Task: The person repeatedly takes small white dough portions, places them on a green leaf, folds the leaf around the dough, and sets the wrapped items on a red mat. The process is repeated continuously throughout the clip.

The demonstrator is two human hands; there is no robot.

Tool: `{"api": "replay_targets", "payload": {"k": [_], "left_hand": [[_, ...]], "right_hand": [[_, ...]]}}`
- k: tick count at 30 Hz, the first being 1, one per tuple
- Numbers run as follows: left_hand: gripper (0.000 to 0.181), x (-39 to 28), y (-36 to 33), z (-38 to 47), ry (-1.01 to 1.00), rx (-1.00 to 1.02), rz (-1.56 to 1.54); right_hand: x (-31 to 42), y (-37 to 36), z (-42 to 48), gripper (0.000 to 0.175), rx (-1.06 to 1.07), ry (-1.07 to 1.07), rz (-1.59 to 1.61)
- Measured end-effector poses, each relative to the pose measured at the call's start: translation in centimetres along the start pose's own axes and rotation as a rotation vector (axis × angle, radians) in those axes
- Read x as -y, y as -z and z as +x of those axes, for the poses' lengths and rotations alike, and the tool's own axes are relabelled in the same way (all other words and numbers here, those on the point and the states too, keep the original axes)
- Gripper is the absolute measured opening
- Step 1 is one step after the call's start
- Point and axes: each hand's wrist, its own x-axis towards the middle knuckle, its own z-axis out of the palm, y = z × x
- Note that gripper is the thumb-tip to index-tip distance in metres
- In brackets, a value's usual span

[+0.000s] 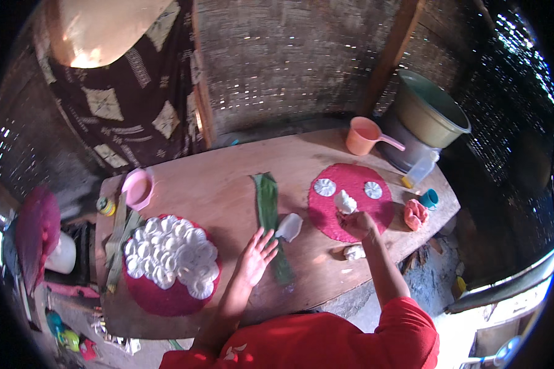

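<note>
My left hand (255, 258) is palm up with its fingers spread and nothing in it, beside a long green leaf strip (267, 198). A flat white piece (290, 227) lies just right of its fingertips. My right hand (359, 225) is closed over the near part of a round pink-red mat (323, 219). A ragged white dough-like lump (345, 202) shows at its fingertips; the fingers hide the grip itself. Two white ribbed discs, a left one (325, 187) and a right one (373, 190), rest on the mat's far half.
A second pink-red mat (161, 300) bears many overlapping white discs (171, 249). Around the wooden table (212, 180) stand a pink bowl (138, 189), an orange dipper (364, 136), a plastic bottle (421, 169), a teal cup (429, 199), a crumpled pink cloth-like item (415, 214) and a large pot (429, 115).
</note>
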Motion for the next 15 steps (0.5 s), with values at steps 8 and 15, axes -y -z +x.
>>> {"api": "replay_targets", "payload": {"k": [8,15], "left_hand": [[0.056,-3.1,-0.9,2.2,-0.223,0.063,-0.693],[0.053,-6.0,-1.5,-1.4,-0.251,0.394,-1.012]], "right_hand": [[-19.2,-17.4,-11.7,0.052,0.411,1.076,-2.172],[-18.2,-21.4,-11.7,0.058,0.745,0.331,-1.273]]}}
